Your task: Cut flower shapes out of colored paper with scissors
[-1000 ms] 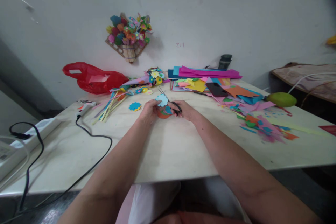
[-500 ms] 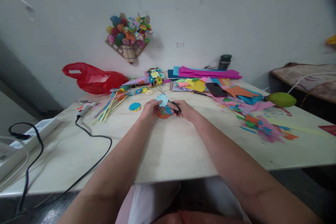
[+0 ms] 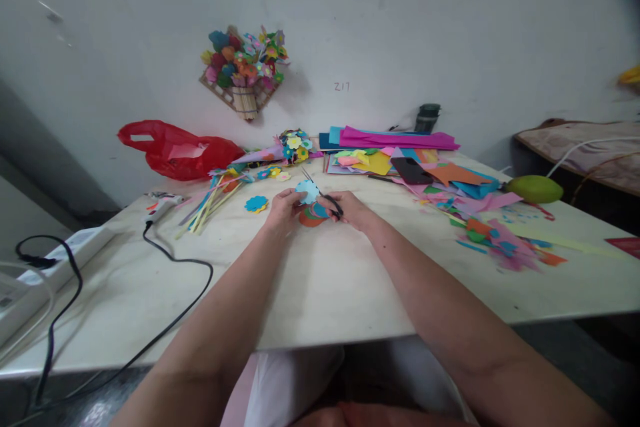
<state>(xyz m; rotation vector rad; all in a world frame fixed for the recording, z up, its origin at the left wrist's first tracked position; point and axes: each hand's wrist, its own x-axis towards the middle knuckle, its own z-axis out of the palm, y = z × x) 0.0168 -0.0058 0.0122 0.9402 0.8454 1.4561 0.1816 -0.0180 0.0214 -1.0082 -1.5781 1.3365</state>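
Observation:
Between the fingers of my left hand (image 3: 285, 207) is a light blue scalloped paper piece (image 3: 307, 192). My right hand (image 3: 349, 208) is closed round the black handles of the scissors (image 3: 335, 204), whose blades point up and left beside the light blue paper. Under the hands lie orange, green and blue paper discs (image 3: 312, 217), partly hidden by the fingers. A blue scalloped paper flower (image 3: 256, 203) with yellow beneath it rests on the table to the left.
A power strip (image 3: 75, 257) and a black cable (image 3: 200, 261) lie at the left. Behind are a red bag (image 3: 180, 152) and paper strips (image 3: 213, 203). Coloured sheets (image 3: 400, 139), a phone (image 3: 411, 171), paper scraps (image 3: 500, 240) and a green object (image 3: 535, 189) lie toward the right.
The light blue paper has shifted slightly left with my left hand. The scissors have turned a little in my right hand.

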